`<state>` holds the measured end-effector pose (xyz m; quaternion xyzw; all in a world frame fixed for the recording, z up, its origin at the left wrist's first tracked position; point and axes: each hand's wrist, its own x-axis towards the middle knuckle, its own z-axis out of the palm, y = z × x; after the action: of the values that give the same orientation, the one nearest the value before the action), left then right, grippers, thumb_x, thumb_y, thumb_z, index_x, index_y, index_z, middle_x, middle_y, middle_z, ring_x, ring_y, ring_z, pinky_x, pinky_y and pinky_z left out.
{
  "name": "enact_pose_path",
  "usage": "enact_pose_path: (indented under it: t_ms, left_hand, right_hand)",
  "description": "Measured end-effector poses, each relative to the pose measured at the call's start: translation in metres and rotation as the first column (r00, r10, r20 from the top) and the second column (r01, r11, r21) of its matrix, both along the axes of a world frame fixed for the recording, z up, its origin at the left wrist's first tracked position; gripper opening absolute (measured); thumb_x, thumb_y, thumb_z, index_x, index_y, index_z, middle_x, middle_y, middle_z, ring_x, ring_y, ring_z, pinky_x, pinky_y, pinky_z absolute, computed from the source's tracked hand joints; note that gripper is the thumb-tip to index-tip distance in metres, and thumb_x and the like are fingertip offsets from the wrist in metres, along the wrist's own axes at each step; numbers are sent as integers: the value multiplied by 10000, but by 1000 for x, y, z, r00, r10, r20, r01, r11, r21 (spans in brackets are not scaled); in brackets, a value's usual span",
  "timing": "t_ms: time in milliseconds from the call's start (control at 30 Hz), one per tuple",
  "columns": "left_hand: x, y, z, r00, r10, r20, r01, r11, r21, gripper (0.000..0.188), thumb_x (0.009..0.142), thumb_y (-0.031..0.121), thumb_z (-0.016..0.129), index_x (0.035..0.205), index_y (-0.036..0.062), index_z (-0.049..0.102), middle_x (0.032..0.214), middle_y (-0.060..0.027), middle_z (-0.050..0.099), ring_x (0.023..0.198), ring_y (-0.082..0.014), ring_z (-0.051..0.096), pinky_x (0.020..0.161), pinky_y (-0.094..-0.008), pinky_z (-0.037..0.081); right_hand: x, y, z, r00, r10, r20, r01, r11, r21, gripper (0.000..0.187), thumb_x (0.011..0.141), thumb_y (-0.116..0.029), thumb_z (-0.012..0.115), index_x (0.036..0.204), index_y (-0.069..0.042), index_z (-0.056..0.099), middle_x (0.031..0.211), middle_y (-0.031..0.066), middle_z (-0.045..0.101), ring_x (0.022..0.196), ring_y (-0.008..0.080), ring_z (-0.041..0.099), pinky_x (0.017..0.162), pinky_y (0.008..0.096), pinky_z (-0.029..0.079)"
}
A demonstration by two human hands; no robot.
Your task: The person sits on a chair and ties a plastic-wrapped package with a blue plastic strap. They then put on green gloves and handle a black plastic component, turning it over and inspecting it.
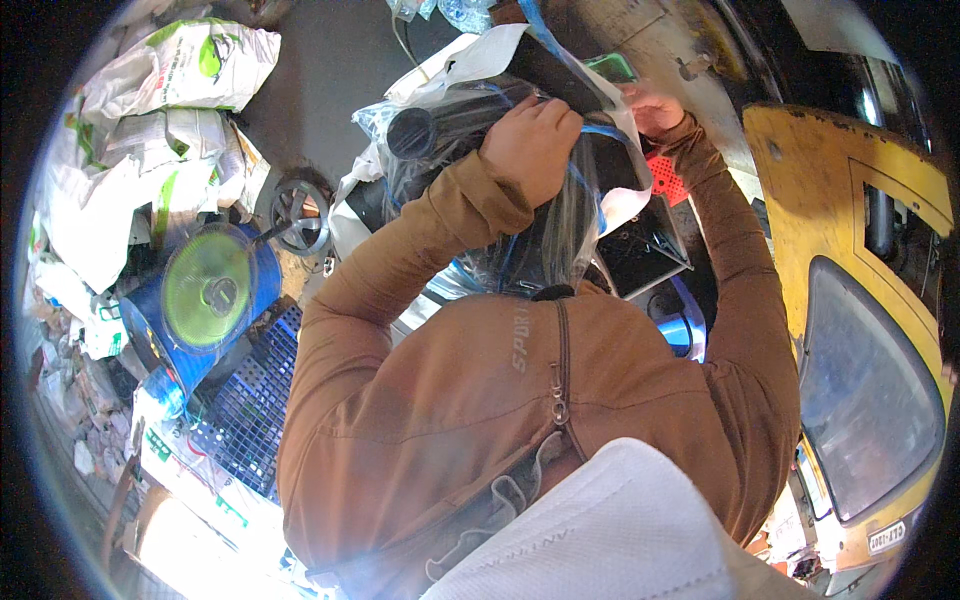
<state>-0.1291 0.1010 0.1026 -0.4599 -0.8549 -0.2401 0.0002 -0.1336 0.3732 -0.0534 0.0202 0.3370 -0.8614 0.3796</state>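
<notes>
In front of my chest stands a large white woven sack (470, 58) with its mouth spread, blue strips along its edges. Inside it are dark things under clear plastic film (455, 165), among them a dark round end. My left hand (535, 148) lies over the film, knuckles up, its fingers curled closed on it. At the sack's right rim is my right hand (655, 108), its bright fingers bent in at the white edge and partly hidden. Close above it shows a green-rimmed object (610, 68).
Left are stuffed white bags (190, 65), a green-bladed fan (210, 285) by a blue drum (265, 275), and a blue plastic grid (255, 400). A yellow machine panel (780, 150) stands close on my right. A red perforated piece (667, 180) lies below my right wrist.
</notes>
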Motion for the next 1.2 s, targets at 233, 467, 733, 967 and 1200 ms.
enact_pose_path:
  t_ms: [233, 467, 733, 967, 1200]
  left_hand:
    - [1, 0, -1, 1000, 12, -5, -12, 1000, -12, 178, 733, 106, 516, 891, 37, 560, 892, -107, 552, 886, -270, 578, 897, -392, 427]
    - [2, 0, 1, 1000, 3, 30, -1, 998, -69, 224, 715, 89, 523, 926, 17, 550, 928, -135, 552, 928, -301, 563, 944, -398, 405]
    - [2, 0, -1, 997, 20, 78, -16, 998, -57, 241, 716, 95, 533, 944, 22, 558, 931, -134, 550, 933, -315, 557, 942, -401, 409]
    - [-1, 0, 5, 993, -11, 121, 17, 998, -52, 250, 711, 73, 545, 954, 12, 540, 989, -157, 562, 987, -345, 545, 927, -399, 428]
    - [-2, 2, 11, 992, -24, 123, 36, 995, -97, 216, 744, 65, 538, 948, -5, 525, 1048, -203, 556, 997, -375, 540, 926, -404, 427]
  right_hand:
    - [13, 7, -24, 985, 4, 170, 68, 909, -411, 373, 844, -218, 464, 1100, 43, 541, 1044, 141, 616, 914, 261, 601, 835, 385, 465]
    - [0, -1, -19, 999, 36, -20, -41, 920, -389, 407, 802, -48, 556, 1202, 10, 507, 1145, 145, 587, 1033, 240, 577, 894, 349, 449]
    - [3, -14, -7, 971, -64, -232, 139, 936, 323, 182, 778, -131, 678, 929, -48, 618, 879, 9, 607, 772, 119, 553, 714, 253, 434]
    - [18, -8, 10, 934, -63, -352, 280, 742, 610, 210, 814, -279, 635, 780, -76, 592, 689, -17, 520, 638, 75, 489, 544, 220, 387]
    - [23, -7, 26, 882, -463, -92, 465, 820, 333, 198, 837, -168, 598, 948, -6, 619, 882, 86, 631, 739, 178, 592, 714, 268, 487]
